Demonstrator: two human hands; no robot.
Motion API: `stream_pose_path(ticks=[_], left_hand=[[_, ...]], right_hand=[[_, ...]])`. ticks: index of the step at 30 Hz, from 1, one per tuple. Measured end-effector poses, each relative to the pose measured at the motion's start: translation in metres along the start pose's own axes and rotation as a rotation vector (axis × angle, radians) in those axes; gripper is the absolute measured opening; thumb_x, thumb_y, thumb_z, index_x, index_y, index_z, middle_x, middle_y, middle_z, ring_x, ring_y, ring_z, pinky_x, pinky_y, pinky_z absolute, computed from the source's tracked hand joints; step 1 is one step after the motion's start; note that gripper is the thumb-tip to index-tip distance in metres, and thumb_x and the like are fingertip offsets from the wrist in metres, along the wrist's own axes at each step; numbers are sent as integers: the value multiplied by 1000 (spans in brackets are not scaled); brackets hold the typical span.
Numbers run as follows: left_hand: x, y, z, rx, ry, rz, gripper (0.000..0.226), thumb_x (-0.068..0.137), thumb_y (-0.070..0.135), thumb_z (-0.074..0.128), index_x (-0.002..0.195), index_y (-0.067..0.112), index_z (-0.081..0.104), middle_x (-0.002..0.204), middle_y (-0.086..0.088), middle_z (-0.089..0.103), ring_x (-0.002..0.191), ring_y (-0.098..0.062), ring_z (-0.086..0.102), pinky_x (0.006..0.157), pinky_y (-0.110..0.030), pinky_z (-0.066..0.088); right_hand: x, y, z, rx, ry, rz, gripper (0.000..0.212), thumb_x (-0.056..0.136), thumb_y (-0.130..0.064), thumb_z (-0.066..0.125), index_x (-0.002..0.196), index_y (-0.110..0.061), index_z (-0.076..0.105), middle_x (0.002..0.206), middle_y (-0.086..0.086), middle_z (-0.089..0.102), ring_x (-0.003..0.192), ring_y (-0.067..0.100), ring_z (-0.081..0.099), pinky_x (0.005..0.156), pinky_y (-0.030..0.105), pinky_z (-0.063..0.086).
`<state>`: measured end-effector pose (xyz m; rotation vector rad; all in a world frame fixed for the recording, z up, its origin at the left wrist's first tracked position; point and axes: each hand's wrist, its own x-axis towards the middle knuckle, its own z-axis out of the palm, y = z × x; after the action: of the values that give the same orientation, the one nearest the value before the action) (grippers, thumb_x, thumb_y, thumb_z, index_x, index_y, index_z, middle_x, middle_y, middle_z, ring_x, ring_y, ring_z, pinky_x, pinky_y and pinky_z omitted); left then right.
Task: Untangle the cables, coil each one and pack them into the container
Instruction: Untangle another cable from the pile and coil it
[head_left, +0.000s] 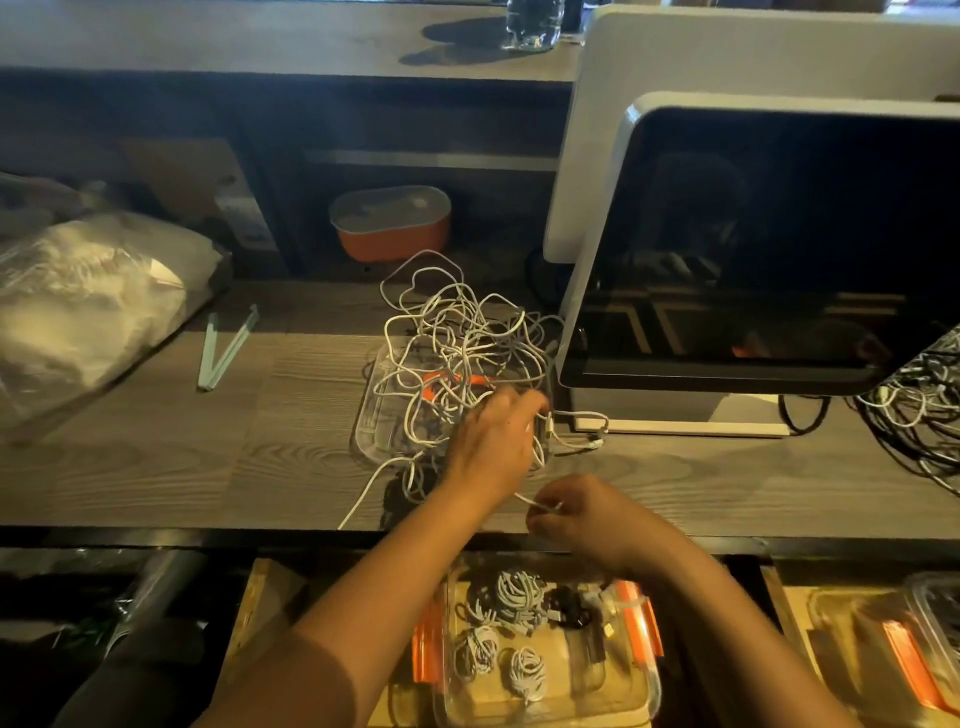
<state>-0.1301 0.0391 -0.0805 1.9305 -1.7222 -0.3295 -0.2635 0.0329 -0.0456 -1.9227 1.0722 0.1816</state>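
A tangle of white cables (457, 338) with one orange cable is heaped over a clear tray (366, 431) on the wooden desk. My left hand (493, 441) reaches into the near right side of the heap, fingers closed among the strands. My right hand (582, 512) is just in front of it, pinching the end of a white cable (535, 503) that runs back toward the heap. Below the desk edge, a clear container (623, 691) with orange clips holds several coiled white cables and a dark one.
A monitor (753, 249) stands right of the heap, with another cable pile (914, 410) beyond it. An orange lidded box (392, 226) sits behind. A plastic bag (88, 301) and pale tongs (223, 345) lie to the left. A second container (893, 644) is at lower right.
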Motion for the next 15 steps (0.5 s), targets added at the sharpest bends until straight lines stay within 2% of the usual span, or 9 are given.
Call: stream_pose_path(ticks=[3,6,9,11,15], left_hand=[[3,-7,-4,103,-60,-50,27,97,27,42,120,17,53,115,-8,55,96,-30,59,73,-36,45],[1,-9,-5,192,-165,-14,49,89,58,45,115,17,53,111,-6,55,98,-25,57,74,-33,44],[-6,-8,-6,198,-333,29,62,80,70,44,119,22,49,114,-2,52,101,-20,52,80,-33,43],[-15,-7,-3,300,-440,127,60,80,65,50,123,24,46,115,-2,51,102,-21,51,82,-36,43],[-23,-8,-2,374,-480,186,28,90,25,48,116,19,55,111,-8,62,97,-28,58,75,-34,44]], right_hand=[[-1,8,-13,-98,15,3,14,94,-25,54,100,-23,66,93,-8,62,86,6,58,79,27,50],[-1,16,-20,-224,146,11,14,95,-30,53,102,-27,64,90,-13,58,78,-1,52,69,19,44],[-4,22,-24,-221,300,1,11,95,-29,52,100,-27,61,86,-11,58,71,1,53,62,18,43],[-4,23,-25,-223,355,-1,8,95,-27,52,100,-27,59,85,-12,54,71,1,53,60,17,42],[0,29,-20,-308,349,-16,10,96,-27,51,101,-27,60,88,-9,57,76,2,55,66,19,48]])
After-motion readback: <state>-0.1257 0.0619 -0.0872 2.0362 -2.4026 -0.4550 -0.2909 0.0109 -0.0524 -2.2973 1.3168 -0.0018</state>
